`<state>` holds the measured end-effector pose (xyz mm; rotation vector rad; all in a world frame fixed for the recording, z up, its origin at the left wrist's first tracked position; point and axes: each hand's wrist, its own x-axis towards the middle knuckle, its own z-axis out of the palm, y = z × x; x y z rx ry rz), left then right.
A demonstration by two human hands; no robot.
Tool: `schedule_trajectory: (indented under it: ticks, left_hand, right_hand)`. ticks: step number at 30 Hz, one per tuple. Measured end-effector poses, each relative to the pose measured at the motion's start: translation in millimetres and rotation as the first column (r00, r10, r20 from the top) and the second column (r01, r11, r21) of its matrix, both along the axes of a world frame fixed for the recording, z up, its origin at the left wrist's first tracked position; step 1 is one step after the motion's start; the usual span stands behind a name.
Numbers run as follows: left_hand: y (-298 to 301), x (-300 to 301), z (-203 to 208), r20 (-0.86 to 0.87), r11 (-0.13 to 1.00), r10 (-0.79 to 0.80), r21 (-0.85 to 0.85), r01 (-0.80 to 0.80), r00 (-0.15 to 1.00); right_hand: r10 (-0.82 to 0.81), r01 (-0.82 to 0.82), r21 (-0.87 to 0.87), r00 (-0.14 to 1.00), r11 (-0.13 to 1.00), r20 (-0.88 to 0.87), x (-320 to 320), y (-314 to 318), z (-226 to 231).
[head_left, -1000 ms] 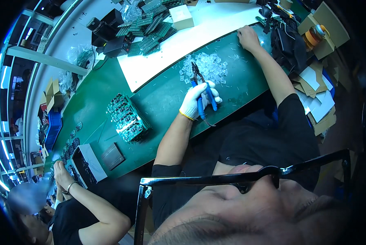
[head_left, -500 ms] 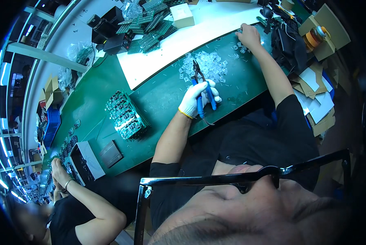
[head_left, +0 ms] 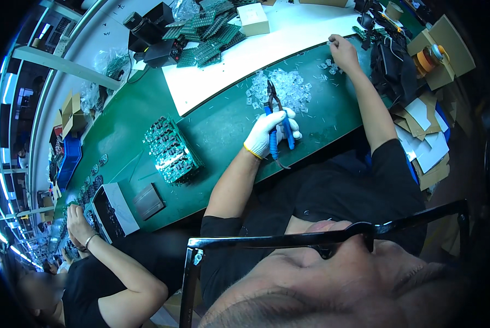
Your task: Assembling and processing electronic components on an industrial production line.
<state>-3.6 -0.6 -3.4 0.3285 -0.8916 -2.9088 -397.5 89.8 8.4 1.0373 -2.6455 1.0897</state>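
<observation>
My left hand, in a white knit glove with a yellow cuff edge, is closed around a pair of cutting pliers with blue handles. Their dark jaws point away from me, over a heap of small clear plastic pieces on the green table. Farther off to the right is my bare right hand, its thumb and fingers pinched together. Whatever lies between those fingertips is too small to make out. Just below that hand sits a smaller cluster of clear pieces.
A block of stacked circuit boards stands left on the green mat. Green boards and a small box lie on the white sheet beyond. A black bag is at right. Lower left, a co-worker's hands work near an open box.
The whole scene sits slightly farther right as my head has turned. My right hand's fingertips have lifted a little away from the small cluster. The left hand keeps its hold on the pliers.
</observation>
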Motion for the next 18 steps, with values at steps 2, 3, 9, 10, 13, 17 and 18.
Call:
schedule_trajectory:
  ticks: [2, 3, 9, 10, 13, 17, 18]
  left_hand:
    - [1.5, -0.1, 2.1, 0.010, 1.000, -0.002, -0.001, 0.002, 1.000]
    - [1.0, -0.2, 2.0, 0.012, 1.000, 0.008, 0.002, -0.008, 1.000]
    - [-0.1, 1.1, 5.7, 0.036, 0.996, -0.063, -0.057, 0.065, 0.997]
    - [0.0, 2.0, 5.7, 0.048, 0.993, -0.081, -0.084, 0.085, 0.996]
    - [-1.4, 4.4, 8.0, 0.070, 0.983, -0.122, -0.131, 0.130, 0.990]
    - [-1.2, 6.3, 6.5, 0.048, 0.969, -0.165, -0.179, 0.171, 0.985]
    - [-2.6, 6.3, 5.0, 0.051, 0.969, -0.161, -0.184, 0.168, 0.986]
  right_hand:
    - [0.078, -0.062, -0.098, 0.982, 0.993, 0.174, 26.8, 9.3, 5.5]
    - [0.237, -0.153, -0.267, 0.918, 0.951, 0.319, 40.3, 11.6, 5.2]
    - [0.681, -0.200, -0.691, 0.493, 0.695, 0.542, 138.0, 26.9, 23.4]
    - [0.722, -0.185, -0.721, 0.398, 0.667, 0.566, 148.3, 26.1, 26.8]
    - [0.762, -0.190, -0.746, 0.288, 0.638, 0.579, 164.1, 19.0, 24.9]
    - [0.756, -0.205, -0.731, 0.261, 0.650, 0.600, 180.2, 8.9, 30.3]
    - [0.761, -0.158, -0.750, 0.244, 0.643, 0.601, 182.8, 7.3, 32.0]
